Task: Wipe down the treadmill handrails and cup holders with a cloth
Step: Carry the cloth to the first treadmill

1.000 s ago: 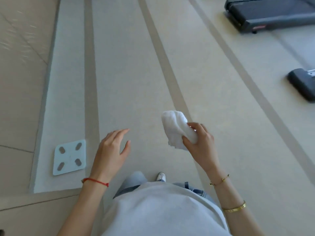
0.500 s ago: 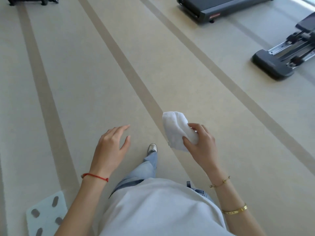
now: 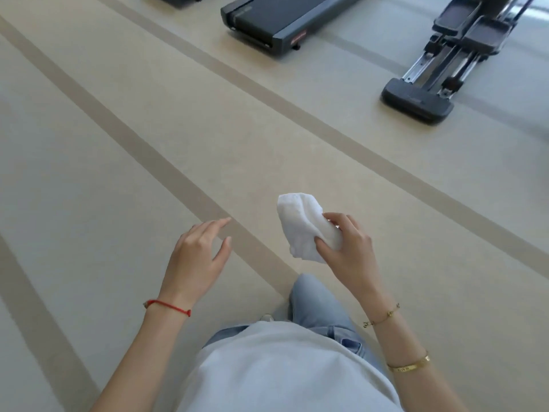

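- Right hand [image 3: 347, 248] is out in front of the body, thumb and fingers pinched around a bunched-up white cloth [image 3: 303, 224]. Most of the cloth sticks up and out to the left of the grip.
- Left hand [image 3: 196, 257] is empty, palm down, fingers loosely spread and relaxed, hanging over the floor a bit apart from the cloth.
- Red string bracelet [image 3: 167, 306] on the left wrist, gold bangle [image 3: 408, 365] on the right forearm.
- Treadmill [image 3: 276, 17] sits way up at the top of the view, well apart from both hands. Only the dark deck end shows, so handrails and cup holders are out of frame.
- Another dark machine with metal rails [image 3: 439, 69] sits at the top right.
- Floor [image 3: 118, 188] is beige with darker stripes running diagonally.
- Jeans leg [image 3: 315, 304] steps forward under the hands.
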Tool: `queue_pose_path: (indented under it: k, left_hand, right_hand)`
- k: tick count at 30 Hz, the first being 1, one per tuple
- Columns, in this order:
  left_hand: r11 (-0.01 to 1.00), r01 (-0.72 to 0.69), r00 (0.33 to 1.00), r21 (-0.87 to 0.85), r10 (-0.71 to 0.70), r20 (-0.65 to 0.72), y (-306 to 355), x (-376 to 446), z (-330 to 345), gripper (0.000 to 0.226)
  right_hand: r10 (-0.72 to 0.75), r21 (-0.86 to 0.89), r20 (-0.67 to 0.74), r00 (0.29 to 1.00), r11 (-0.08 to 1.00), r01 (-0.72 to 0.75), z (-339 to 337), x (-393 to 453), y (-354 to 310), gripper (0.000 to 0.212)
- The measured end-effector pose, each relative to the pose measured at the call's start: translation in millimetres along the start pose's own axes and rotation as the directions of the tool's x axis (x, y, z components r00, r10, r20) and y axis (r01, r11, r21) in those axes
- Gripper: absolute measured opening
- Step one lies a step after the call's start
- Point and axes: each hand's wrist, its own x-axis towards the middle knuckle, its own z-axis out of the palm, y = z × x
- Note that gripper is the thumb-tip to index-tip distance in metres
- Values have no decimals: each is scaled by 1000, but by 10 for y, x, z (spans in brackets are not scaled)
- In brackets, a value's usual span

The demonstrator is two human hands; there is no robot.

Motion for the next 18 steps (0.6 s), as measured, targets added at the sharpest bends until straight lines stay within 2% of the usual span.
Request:
queue_pose_path:
  k: [8,18]
  left_hand:
    - [998,-58,997,-30,59,54,220,1840,358,34]
    - [997,-68,997,-45,70,26,881,4246,779,33]
  right_hand:
    - [67,14,-67,996,998,-67,-166,1559,345,39]
    - [-6,-58,-56,998,998,2,-797,4089,733,38]
